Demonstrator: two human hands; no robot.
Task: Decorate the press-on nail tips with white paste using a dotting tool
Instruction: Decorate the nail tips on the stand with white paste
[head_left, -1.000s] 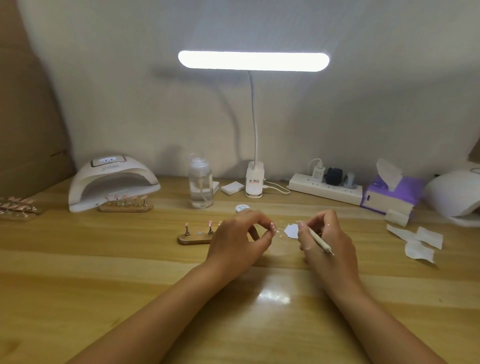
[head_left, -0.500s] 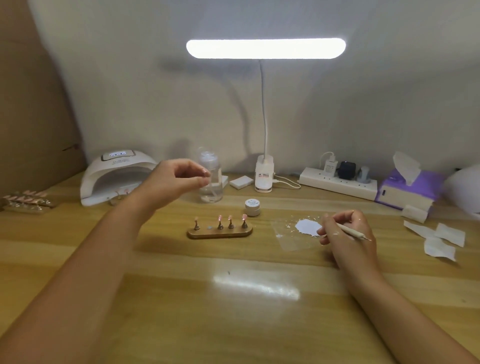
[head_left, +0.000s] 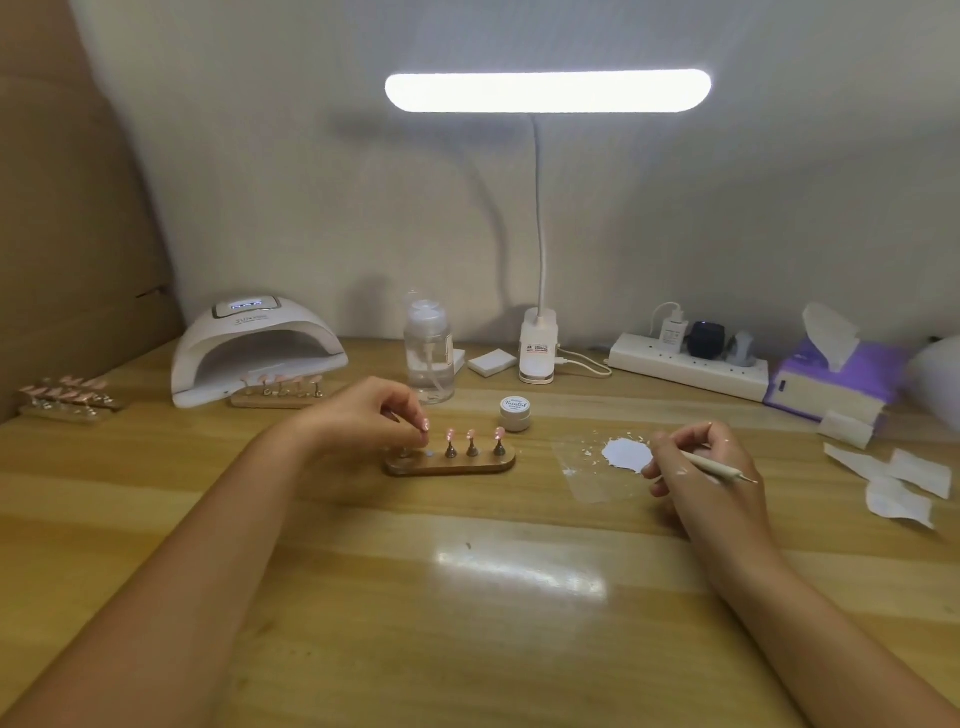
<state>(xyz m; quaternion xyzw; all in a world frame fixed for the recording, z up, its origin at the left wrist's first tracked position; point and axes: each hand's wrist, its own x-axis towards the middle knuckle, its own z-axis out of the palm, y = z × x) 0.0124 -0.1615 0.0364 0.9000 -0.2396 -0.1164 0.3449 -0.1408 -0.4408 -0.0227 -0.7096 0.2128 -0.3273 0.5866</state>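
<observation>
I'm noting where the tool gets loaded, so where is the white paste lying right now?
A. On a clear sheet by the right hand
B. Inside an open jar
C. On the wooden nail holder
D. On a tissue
A: the white paste is spread on the clear sheet just beside the right hand, which holds the dotting tool; the small jar has its lid on.

desk: honey-yellow wood grain
nail tips: pink
paste: white
tissue box: purple and white
</observation>
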